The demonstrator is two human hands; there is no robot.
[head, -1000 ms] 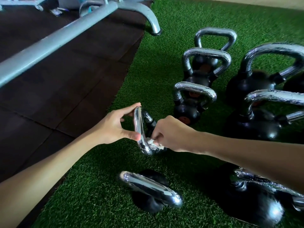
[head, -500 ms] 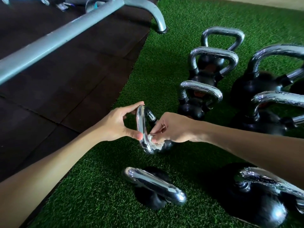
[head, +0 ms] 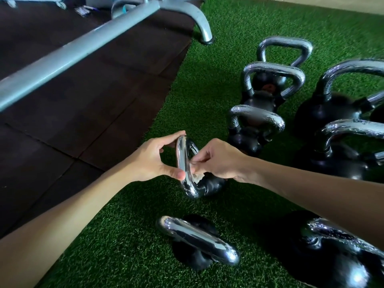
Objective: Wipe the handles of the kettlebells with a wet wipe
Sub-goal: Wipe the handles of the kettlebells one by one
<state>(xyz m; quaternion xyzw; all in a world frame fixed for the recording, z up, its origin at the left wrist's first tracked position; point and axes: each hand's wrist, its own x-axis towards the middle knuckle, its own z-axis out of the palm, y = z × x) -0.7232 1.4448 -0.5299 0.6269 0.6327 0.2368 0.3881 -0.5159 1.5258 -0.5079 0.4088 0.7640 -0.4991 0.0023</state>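
Head view looks down on a small kettlebell (head: 212, 185) standing on green turf (head: 124, 235), near the edge where the turf meets a dark rubber mat (head: 62, 121). The left hand (head: 154, 161) steadies its chrome handle (head: 183, 161), pinching the top bar from the left with the forefinger on the far end and the thumb on the near end. The right hand (head: 218, 161) reaches in from the other side with fingers curled, pressing a wet wipe (head: 198, 178) against the inner side of the handle, low down near the black ball. Only a pale scrap of the wipe shows below the fingers, so how much of the loop it covers is hard to tell.

The step in hand looks like the wiping of this one handle, part-way through. The next move probably calls for drawing the wipe up the leg and over the top bar. The left hand would then have to shift its pinch, so that the metal under thumb and forefinger gets cleaned too.

More work waits close by. A nearer kettlebell (head: 197, 238) stands just in front, another (head: 332, 256) sits at lower right under the right forearm, and a row of three (head: 257, 119) stands beyond, with larger ones (head: 353, 129) to the right.
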